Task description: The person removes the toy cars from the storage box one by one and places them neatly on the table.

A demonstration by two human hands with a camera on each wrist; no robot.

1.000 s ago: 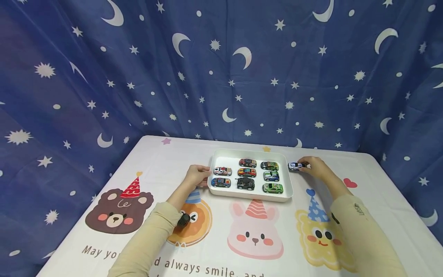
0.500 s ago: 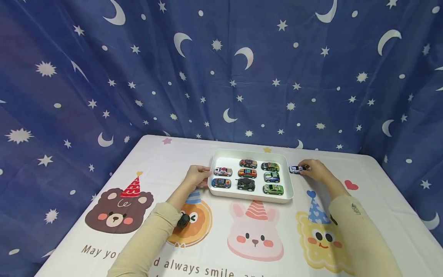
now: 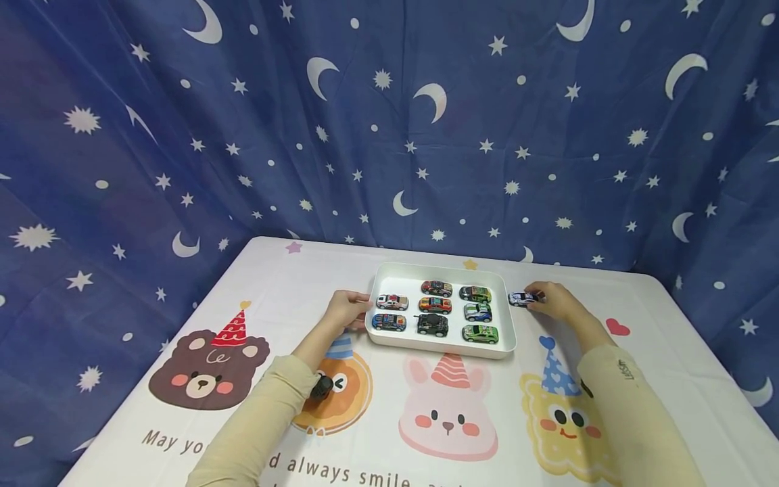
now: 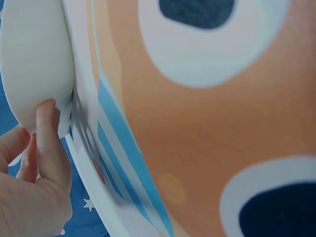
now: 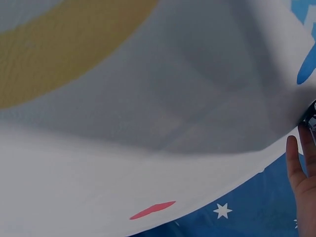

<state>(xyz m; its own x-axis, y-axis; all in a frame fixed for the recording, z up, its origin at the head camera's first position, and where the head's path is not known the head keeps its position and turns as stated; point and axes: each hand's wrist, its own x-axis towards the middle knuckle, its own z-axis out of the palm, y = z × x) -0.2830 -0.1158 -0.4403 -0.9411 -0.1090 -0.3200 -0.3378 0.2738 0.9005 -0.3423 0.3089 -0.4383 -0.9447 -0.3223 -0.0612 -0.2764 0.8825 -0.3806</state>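
Observation:
In the head view my left hand [image 3: 345,310] grips the left end of a white tray [image 3: 438,348]. The left wrist view shows its thumb and fingertips pinching the tray's end wall [image 4: 37,59]. Just outside the tray's right end, my right hand [image 3: 555,300] pinches a small white toy car [image 3: 518,298] by its right end. Toy cars stand in three columns in the tray: a white-and-red one [image 3: 392,302] and a blue one [image 3: 389,322] at left, a black one [image 3: 432,325] at the middle front, a green one [image 3: 480,333] at the right front.
A white tablecloth [image 3: 359,460] with cartoon animal prints covers the table. Behind the table's back edge hangs a blue curtain [image 3: 341,162] with moons and stars. A black round object [image 3: 322,386] sits at the left sleeve cuff.
My right hand and the white toy car have moved slightly toward the front of the table beside the tray. The left hand keeps its hold on the tray. The head view has shifted a little.

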